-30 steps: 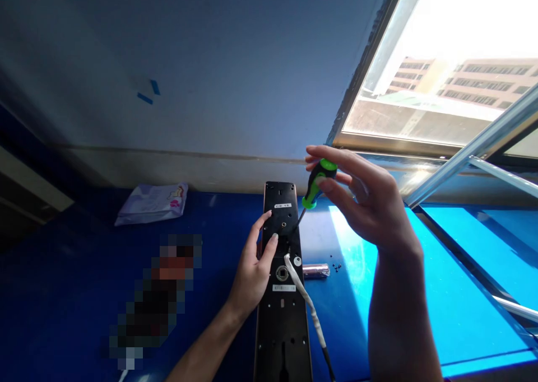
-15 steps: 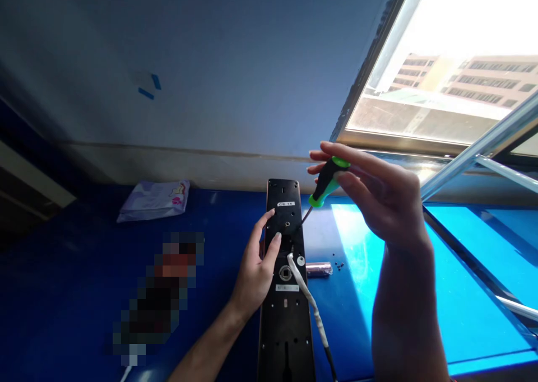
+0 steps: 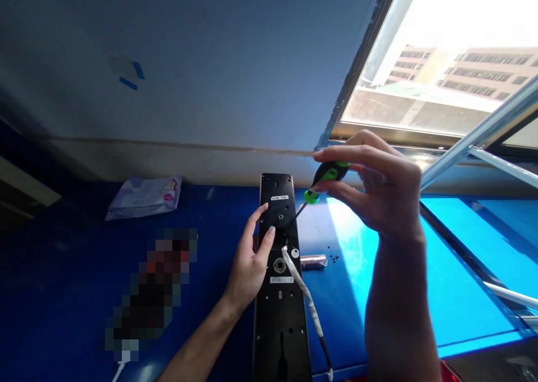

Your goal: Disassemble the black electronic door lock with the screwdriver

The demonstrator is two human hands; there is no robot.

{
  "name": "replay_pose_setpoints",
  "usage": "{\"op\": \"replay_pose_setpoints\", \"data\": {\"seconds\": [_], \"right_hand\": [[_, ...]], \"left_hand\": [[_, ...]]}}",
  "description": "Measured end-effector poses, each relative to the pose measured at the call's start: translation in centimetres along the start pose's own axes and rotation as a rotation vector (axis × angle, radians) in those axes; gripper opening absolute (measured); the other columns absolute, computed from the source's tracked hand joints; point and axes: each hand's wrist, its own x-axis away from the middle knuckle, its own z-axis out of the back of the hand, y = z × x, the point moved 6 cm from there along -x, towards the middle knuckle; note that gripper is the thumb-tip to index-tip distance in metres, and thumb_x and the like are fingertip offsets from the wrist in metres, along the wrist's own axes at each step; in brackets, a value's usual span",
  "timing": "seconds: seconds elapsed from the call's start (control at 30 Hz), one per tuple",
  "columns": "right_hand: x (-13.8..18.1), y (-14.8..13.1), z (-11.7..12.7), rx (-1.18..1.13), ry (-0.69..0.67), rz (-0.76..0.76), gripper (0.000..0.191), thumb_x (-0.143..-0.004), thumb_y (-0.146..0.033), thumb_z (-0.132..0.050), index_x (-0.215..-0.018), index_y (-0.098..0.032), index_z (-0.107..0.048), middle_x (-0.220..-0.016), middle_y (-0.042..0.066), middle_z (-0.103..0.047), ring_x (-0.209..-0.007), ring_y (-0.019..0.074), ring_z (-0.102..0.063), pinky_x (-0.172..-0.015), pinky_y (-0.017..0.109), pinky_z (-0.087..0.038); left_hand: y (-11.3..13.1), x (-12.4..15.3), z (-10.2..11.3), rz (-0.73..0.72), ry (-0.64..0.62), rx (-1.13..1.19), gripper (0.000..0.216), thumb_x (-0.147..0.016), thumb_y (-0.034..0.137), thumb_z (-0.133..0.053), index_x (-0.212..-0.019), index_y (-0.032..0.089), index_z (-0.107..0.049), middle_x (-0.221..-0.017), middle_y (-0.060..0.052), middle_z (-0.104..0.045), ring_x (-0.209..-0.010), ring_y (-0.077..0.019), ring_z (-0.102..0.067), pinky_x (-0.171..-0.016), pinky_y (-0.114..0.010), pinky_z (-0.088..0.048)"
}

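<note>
A long black panel, which looks like a door lock body [image 3: 277, 320], lies lengthwise in front of me. My left hand [image 3: 250, 259] grips its left edge, thumb and forefinger resting on its upper face. Between the thumb and fingers of my right hand [image 3: 378, 186] is a screwdriver [image 3: 330, 173] with a green and black handle. Its shaft slants down to the panel's right edge, where the tip is hard to make out. A white-sleeved cable [image 3: 309, 301] runs from the middle of the panel towards me.
Several small dark screws [image 3: 333, 257] lie beside a pinkish cylinder [image 3: 314, 261] right of the panel. On the blue table [image 3: 218, 219] sit a purple packet [image 3: 145, 197] and a blurred-out object [image 3: 151, 292] with a white cable. A metal frame [image 3: 474, 135] stands by the window.
My right hand has turned the screwdriver's handle, and its fingers have shifted from outstretched to bent around it. The whole view has moved slightly; my left hand keeps its hold on the panel.
</note>
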Motion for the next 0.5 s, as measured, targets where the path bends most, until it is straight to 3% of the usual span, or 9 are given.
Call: {"op": "replay_pose_setpoints", "data": {"seconds": [0.07, 0.13, 0.2, 0.27, 0.4, 0.5], "right_hand": [[-0.1, 0.0, -0.1, 0.022, 0.004, -0.001, 0.029, -0.088, -0.024, -0.084, -0.117, -0.029, -0.081, -0.099, 0.002, -0.071, -0.095, 0.0202, -0.069, -0.082, 0.039, -0.064], [-0.1, 0.1, -0.6, -0.059, -0.070, -0.061, 0.036, -0.101, -0.021, -0.066, -0.136, -0.029, -0.073, -0.122, 0.005, -0.073, -0.112, 0.0221, -0.071, -0.091, 0.041, -0.065], [0.0, 0.1, -1.0, -0.137, -0.141, -0.098, 0.044, -0.106, -0.017, -0.055, -0.146, -0.030, -0.064, -0.139, 0.004, -0.070, -0.124, 0.0234, -0.070, -0.098, 0.044, -0.065], [0.0, 0.0, -0.8, -0.105, -0.140, -0.071, 0.041, -0.102, -0.018, -0.063, -0.140, -0.032, -0.069, -0.133, 0.003, -0.074, -0.119, 0.0235, -0.073, -0.097, 0.044, -0.066], [-0.2, -0.3, 0.0, 0.093, -0.015, 0.035, 0.028, -0.085, -0.026, -0.088, -0.112, -0.031, -0.082, -0.099, 0.002, -0.075, -0.093, 0.0217, -0.072, -0.083, 0.042, -0.067], [-0.1, 0.0, -0.4, 0.044, -0.059, -0.024, 0.030, -0.094, -0.023, -0.078, -0.123, -0.030, -0.079, -0.113, 0.004, -0.075, -0.106, 0.0227, -0.073, -0.090, 0.041, -0.067]], "left_hand": [[0.0, 0.0, 0.0, 0.005, 0.000, -0.009, 0.050, -0.101, 0.040, -0.061, -0.150, 0.028, -0.054, -0.159, -0.005, -0.057, -0.148, -0.0282, -0.054, -0.123, -0.044, -0.047], [0.0, 0.0, 0.0, 0.008, -0.002, -0.016, 0.051, -0.101, 0.040, -0.061, -0.150, 0.028, -0.054, -0.159, -0.005, -0.057, -0.146, -0.0281, -0.056, -0.124, -0.044, -0.046], [0.0, 0.0, 0.0, 0.005, -0.004, -0.016, 0.051, -0.101, 0.040, -0.061, -0.150, 0.028, -0.054, -0.160, -0.005, -0.057, -0.147, -0.0284, -0.055, -0.124, -0.044, -0.045], [0.0, 0.0, 0.0, -0.005, -0.001, -0.018, 0.051, -0.101, 0.040, -0.061, -0.150, 0.027, -0.055, -0.161, -0.005, -0.056, -0.149, -0.0285, -0.053, -0.125, -0.044, -0.045], [-0.1, -0.1, 0.1, -0.005, 0.009, -0.010, 0.050, -0.101, 0.040, -0.062, -0.149, 0.028, -0.055, -0.160, -0.005, -0.057, -0.151, -0.0280, -0.050, -0.126, -0.044, -0.043], [-0.2, -0.2, 0.1, -0.011, 0.011, -0.007, 0.050, -0.100, 0.039, -0.063, -0.149, 0.028, -0.056, -0.159, -0.005, -0.057, -0.150, -0.0276, -0.052, -0.127, -0.044, -0.042]]}}
